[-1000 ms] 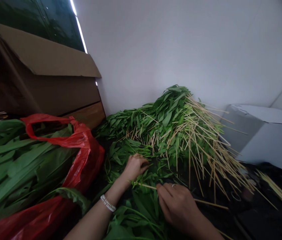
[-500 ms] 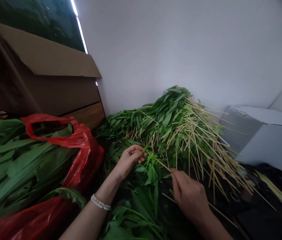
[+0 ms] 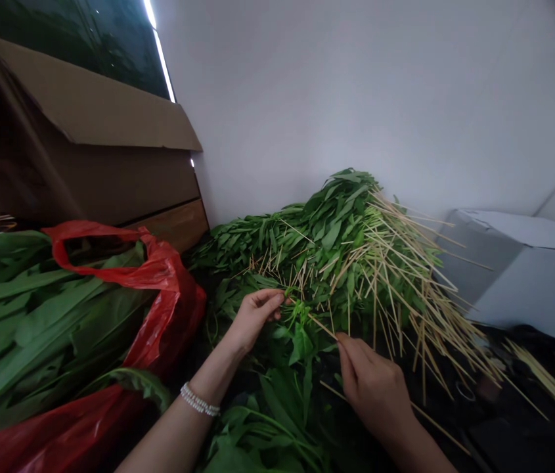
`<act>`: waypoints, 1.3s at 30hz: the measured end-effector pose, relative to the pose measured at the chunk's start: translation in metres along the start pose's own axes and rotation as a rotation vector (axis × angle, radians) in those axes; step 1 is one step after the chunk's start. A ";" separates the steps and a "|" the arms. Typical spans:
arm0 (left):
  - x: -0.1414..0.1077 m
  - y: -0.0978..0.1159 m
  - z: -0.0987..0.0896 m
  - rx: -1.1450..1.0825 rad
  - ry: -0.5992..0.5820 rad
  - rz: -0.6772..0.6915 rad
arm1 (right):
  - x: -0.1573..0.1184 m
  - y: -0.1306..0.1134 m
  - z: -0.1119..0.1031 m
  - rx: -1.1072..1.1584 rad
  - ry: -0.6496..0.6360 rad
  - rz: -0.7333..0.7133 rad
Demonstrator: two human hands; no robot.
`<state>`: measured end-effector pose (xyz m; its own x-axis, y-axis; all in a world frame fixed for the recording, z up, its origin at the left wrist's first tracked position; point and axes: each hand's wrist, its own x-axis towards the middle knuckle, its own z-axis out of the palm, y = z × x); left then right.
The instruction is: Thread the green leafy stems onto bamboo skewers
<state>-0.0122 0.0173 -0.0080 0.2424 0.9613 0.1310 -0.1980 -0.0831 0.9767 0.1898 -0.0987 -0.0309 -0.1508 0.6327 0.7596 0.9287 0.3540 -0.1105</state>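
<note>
White wall (image 3: 356,85) fills the upper right of the frame; brown cardboard boxes (image 3: 85,151) stack at upper left. Below them, a red plastic bag (image 3: 159,309) of long leaves sits on a dark surface (image 3: 528,420). At centre rises a heap of skewered greens (image 3: 346,249). Just below it, the left hand (image 3: 252,318) pinches a leafy sprig (image 3: 299,328), and the right hand (image 3: 376,387) pinches its bamboo skewer (image 3: 321,325).

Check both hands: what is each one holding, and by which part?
The right hand pinches a bamboo skewer at its lower end. The left hand pinches the green leaves bunched at the skewer's upper end.
</note>
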 end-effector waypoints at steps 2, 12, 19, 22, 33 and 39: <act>0.000 0.001 0.000 0.015 0.015 -0.004 | 0.000 -0.001 0.000 0.008 0.007 -0.010; -0.001 0.001 0.002 0.028 0.029 -0.008 | -0.001 0.000 0.002 0.017 0.025 -0.005; -0.001 0.002 0.002 0.063 0.054 0.000 | -0.001 0.000 0.002 -0.001 0.022 -0.001; -0.001 0.003 0.001 0.108 0.073 0.022 | -0.002 -0.001 0.001 -0.011 0.010 0.000; -0.002 0.004 0.003 0.184 0.040 0.019 | -0.001 -0.003 0.000 -0.014 -0.014 -0.005; -0.003 0.008 0.002 0.134 0.016 -0.004 | -0.001 -0.004 0.000 0.006 -0.015 0.003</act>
<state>-0.0127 0.0130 -0.0003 0.2271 0.9658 0.1251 -0.0684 -0.1123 0.9913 0.1864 -0.1010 -0.0314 -0.1531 0.6443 0.7493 0.9271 0.3562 -0.1168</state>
